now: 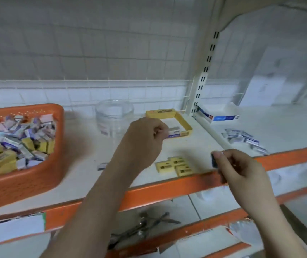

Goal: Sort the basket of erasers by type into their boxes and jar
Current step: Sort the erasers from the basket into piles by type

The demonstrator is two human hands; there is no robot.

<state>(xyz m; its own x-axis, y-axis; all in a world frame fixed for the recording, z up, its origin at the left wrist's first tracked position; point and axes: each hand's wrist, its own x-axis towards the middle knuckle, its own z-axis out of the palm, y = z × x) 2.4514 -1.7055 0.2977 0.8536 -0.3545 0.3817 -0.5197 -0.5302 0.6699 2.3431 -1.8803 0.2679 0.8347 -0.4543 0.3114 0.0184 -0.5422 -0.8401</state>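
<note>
An orange basket (37, 175) at the left of the shelf is heaped with several mixed erasers, yellow ones and sleeved white ones. My left hand (145, 138) grips a white eraser with a blue sleeve (174, 131) at the near edge of the yellow open box (184, 120). My right hand (240, 166) pinches a small dark blue eraser (214, 161) above the shelf's front edge. Three yellow erasers (175, 165) lie flat on the shelf between my hands. A clear glass jar (114, 116) stands behind my left hand.
A white and blue box (217, 114) lies open on the right-hand shelf section, with several sleeved erasers (245, 140) scattered in front of it. A slotted upright post (203, 79) divides the shelves. One small eraser (102, 166) lies near my left forearm. Orange rails (167, 190) edge the shelves.
</note>
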